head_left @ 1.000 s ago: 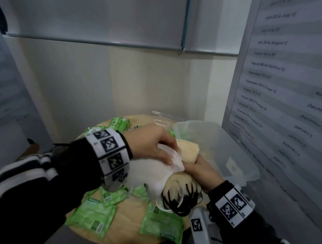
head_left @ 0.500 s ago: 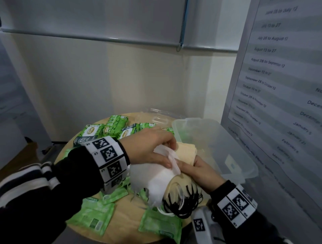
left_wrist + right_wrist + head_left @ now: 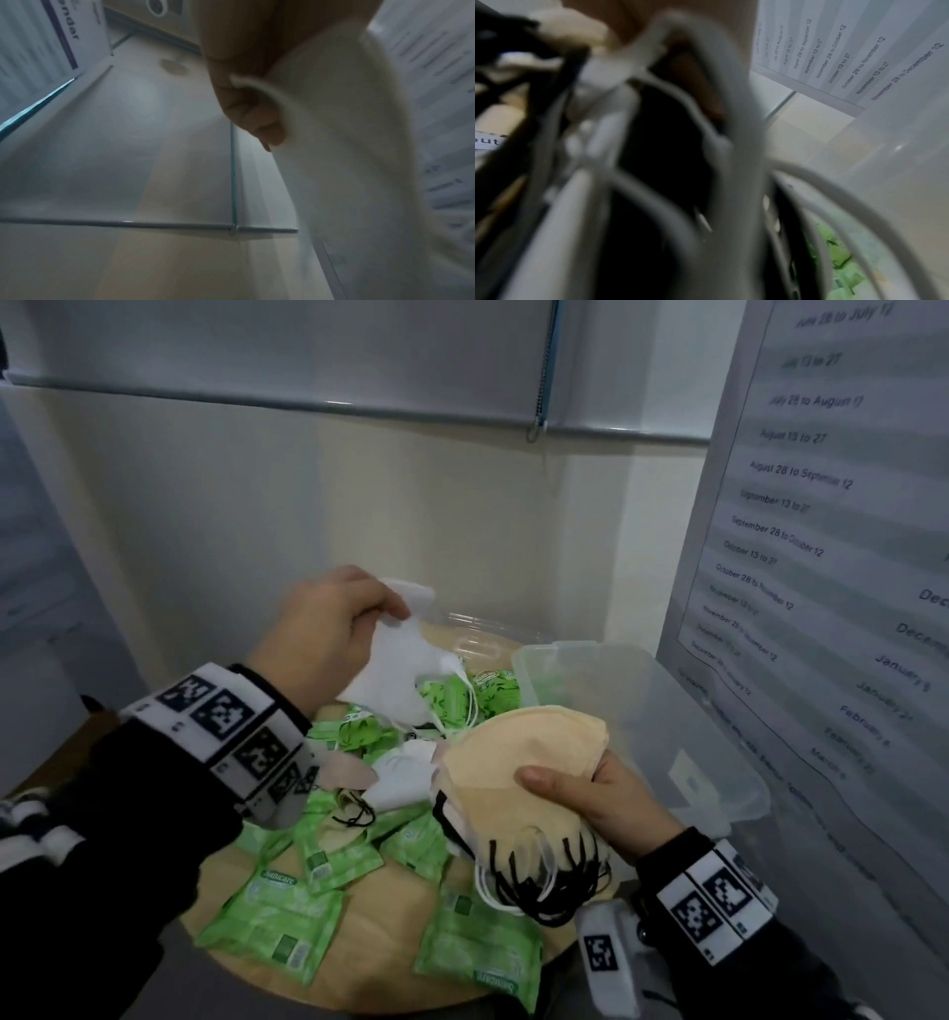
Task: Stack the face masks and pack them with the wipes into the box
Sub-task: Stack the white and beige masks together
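Observation:
My left hand (image 3: 334, 629) holds a white face mask (image 3: 400, 670) up above the round table, pinching its upper corner; the left wrist view shows the same white mask (image 3: 334, 142) beside my curled fingers (image 3: 246, 113). My right hand (image 3: 601, 798) grips a stack of face masks (image 3: 518, 778) with a beige one on top, thumb across it, black and white ear loops (image 3: 539, 880) hanging down. Those loops (image 3: 654, 162) fill the blurred right wrist view. A clear plastic box (image 3: 657, 726) stands just right of the stack. Green wipe packs (image 3: 272, 916) lie scattered over the table.
More loose masks (image 3: 400, 773), white and pinkish, lie among the wipes at the table's middle. A clear lid (image 3: 477, 639) rests at the back of the wooden table (image 3: 390, 952). A wall is close behind, and a calendar poster (image 3: 832, 516) hangs at the right.
My left hand has lifted the white mask up and left, off the stack it was pressed against. The beige top of the stack is now uncovered in my right hand.

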### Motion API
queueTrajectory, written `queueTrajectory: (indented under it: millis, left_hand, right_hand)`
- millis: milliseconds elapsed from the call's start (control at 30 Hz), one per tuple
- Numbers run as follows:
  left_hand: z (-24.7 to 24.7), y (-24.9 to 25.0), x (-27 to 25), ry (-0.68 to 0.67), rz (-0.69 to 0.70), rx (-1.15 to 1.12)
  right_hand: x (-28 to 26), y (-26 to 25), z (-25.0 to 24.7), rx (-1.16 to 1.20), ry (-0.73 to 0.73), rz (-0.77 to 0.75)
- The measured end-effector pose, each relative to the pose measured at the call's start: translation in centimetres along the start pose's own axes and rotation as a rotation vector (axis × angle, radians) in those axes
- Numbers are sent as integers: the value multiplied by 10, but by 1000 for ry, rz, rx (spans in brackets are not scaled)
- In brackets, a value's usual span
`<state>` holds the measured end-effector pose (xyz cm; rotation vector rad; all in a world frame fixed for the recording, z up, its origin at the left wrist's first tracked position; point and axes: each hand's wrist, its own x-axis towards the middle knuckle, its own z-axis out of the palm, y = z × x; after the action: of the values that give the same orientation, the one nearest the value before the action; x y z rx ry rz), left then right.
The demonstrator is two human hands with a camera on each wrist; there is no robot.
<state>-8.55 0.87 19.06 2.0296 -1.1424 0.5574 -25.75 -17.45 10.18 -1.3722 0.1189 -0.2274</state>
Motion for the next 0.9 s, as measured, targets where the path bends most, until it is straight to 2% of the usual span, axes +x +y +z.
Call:
queueTrajectory:
  millis: [67,133,267,400,533,667,900]
  left_hand:
    - [8,7,-6,-29,36,45]
    - [19,16,-15,-123,84,52]
    - [34,28,-29,-252,140,-69]
    - [30,30,-34,-202,88,-150]
    - [29,32,-41,-249,89,-167]
    - [29,32,-47,-236,49,-201]
    - [30,34,-48,-216,5,-223]
  right_hand:
    - [2,-1,6,-2,-21,-6]
    - [3,-3,12,-21,-55,-10]
    - [4,-4,15,-80,-109,-46]
    - [5,-4,10,-95,-111,-57]
    - [8,0,11,-134,-78,-125]
    - [11,6,11,-131,-28,-162]
    - [14,5,11,-119,-26,-307]
